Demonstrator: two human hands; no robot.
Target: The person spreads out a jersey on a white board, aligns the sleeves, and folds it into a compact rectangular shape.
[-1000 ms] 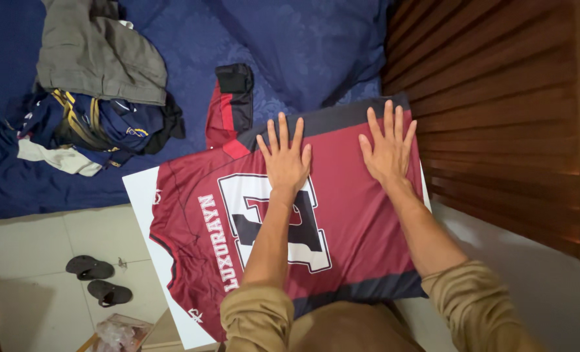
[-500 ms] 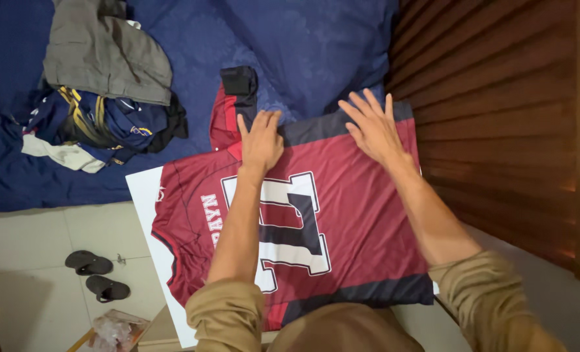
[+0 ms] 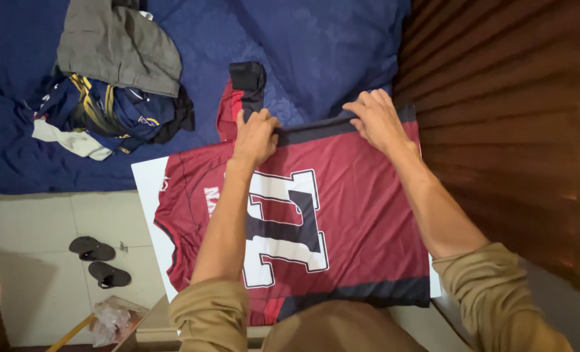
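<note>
A maroon sports jersey (image 3: 361,215) with white and navy numerals lies flat on a white board (image 3: 148,189). One sleeve (image 3: 238,98) sticks out past the far edge onto the blue bedding. My left hand (image 3: 256,135) grips the jersey's dark far edge near that sleeve, fingers curled. At the far right corner my right hand (image 3: 374,118) pinches the same dark edge. Both forearms reach across the jersey from tan sleeves.
A pile of grey and navy clothes (image 3: 114,85) lies on the blue bedding (image 3: 316,45) at the far left. A dark wooden slatted wall (image 3: 505,117) runs along the right. On the tiled floor are two black sandals (image 3: 98,261) and a plastic bag (image 3: 111,319).
Both hands lay flat and spread on the jersey a second ago. They have since slid to its far edge and curled their fingers around the dark hem.
</note>
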